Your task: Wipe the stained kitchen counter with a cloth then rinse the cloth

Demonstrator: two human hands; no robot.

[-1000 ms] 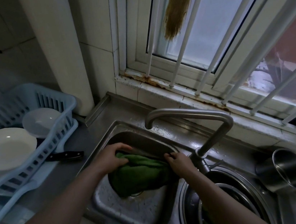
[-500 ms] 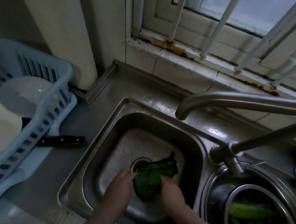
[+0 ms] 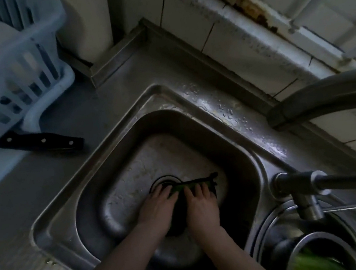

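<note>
Stainless steel counter (image 3: 64, 172) runs along the tiled wall, wet with droplets behind the sink (image 3: 88, 214). A pale blue dish rack (image 3: 19, 87) stands at the left end, and a black-handled knife (image 3: 42, 141) lies just beside it. The faucet (image 3: 326, 97) arcs in from the right, and no water can be seen leaving it.

Low in the basin, beside the drain (image 3: 162, 181), the left hand (image 3: 157, 207) and right hand (image 3: 202, 206) hold the green cloth (image 3: 179, 188) bunched between them, fingers curled over its top edge. The light is poor, so the grip below the fingers cannot be made out.

Assessment: the rinse step is in hand. The next move appears to call for running water over the cloth, then a firm wring above the drain.
</note>
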